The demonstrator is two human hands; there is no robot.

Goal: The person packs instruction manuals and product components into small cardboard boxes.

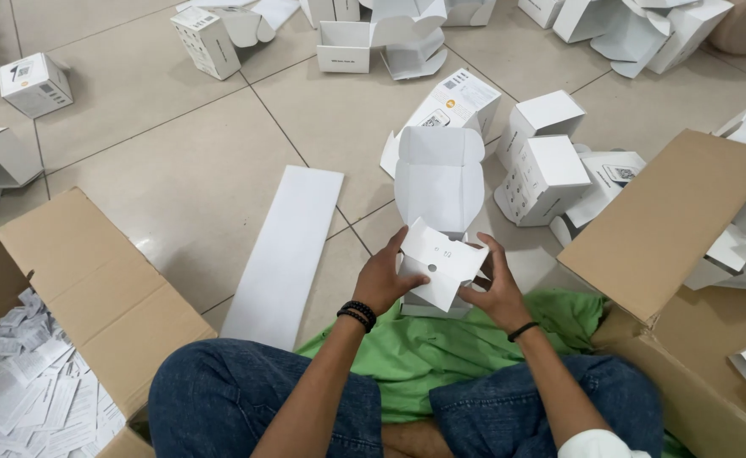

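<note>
A: What do we hold?
B: Small white folded cardboard box (441, 263), above our lap: left hand (383, 278) and right hand (498, 293) both pinching its sides, steadying the open flap.
A: Surroundings?
B: Tiled floor (161, 153), brown carton (76, 280) of paper slips.

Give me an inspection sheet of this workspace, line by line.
Surface: beige tiled floor, green cloth on the lap.
Job's things: open white box held by both hands, lid up.
Clutter: white boxes scattered; flat white sheet.
Grippers: left hand and right hand grip the box's sides.
Cables: nothing seen.
Surroundings: left carton holds paper leaflets; right carton holds white boxes.
</note>
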